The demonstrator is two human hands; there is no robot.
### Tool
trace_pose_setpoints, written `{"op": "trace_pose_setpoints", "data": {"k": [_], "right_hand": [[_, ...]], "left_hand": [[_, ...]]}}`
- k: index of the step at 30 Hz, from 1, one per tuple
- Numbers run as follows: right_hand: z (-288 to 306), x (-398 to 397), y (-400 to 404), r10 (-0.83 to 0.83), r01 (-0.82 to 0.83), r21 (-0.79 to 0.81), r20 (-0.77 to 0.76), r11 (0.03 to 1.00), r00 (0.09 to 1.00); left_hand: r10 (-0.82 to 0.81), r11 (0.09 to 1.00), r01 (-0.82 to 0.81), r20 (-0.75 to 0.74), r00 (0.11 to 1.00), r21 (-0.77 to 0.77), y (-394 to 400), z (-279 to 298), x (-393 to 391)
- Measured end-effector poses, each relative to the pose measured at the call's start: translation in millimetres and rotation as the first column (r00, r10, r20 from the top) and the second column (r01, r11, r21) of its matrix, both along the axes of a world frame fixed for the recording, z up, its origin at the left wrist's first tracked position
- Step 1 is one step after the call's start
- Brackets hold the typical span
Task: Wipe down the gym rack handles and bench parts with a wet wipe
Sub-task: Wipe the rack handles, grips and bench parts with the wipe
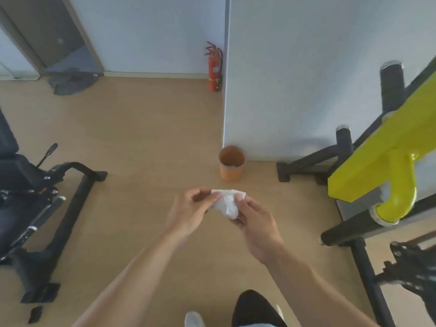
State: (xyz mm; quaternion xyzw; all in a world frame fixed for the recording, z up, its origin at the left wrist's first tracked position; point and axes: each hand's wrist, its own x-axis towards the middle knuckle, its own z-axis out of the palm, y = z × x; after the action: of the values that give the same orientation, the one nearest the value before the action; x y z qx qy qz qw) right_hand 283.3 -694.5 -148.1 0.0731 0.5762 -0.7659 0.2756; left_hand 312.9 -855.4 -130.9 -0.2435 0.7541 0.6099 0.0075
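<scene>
Tan gym floor, one orange bin, left hand, right hand (both pinching) one wet wipe

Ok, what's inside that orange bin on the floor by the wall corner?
The orange bin looks open-topped. Only its orange inner wall and a dark strip low down show; whether that is shadow or contents cannot be told. The bottom is hidden by the near rim.

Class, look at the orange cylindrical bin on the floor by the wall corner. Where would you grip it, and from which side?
Grip the orange cylindrical bin by its open top rim, from above on the near side: it stands upright, and the white wall blocks the far side.
</scene>
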Motion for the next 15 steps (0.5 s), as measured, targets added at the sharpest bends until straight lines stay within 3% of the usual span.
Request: {"op": "trace_pose_setpoints", "data": {"k": [4, 7, 12, 15], "right_hand": [[22, -27, -11, -0.232, 0.237, -0.087, 0.069, 0.967, 0.970], [36, -50, -7, -0.438, 0.453, -0.162, 0.120, 0.877, 0.891], [62, -87, 14, -0.730, 0.751, -0.212, 0.180, 0.625, 0.659], [78, -111, 25, -0.881, 0.872, -0.225, 0.092, 0.436, 0.464]], "left_hand": [[-0.144, 0.986, 0.148, -0.067, 0.987, 0.071, -8, 2, -62], [-0.297, 0.948, 0.307, -0.120, 0.947, 0.079, 6, 4, -113], [-0.580, 0.804, 0.593, -0.180, 0.795, 0.028, 41, 17, -197], [-0.711, 0.692, 0.722, -0.175, 0.681, -0.007, 61, 24, -240]]}}
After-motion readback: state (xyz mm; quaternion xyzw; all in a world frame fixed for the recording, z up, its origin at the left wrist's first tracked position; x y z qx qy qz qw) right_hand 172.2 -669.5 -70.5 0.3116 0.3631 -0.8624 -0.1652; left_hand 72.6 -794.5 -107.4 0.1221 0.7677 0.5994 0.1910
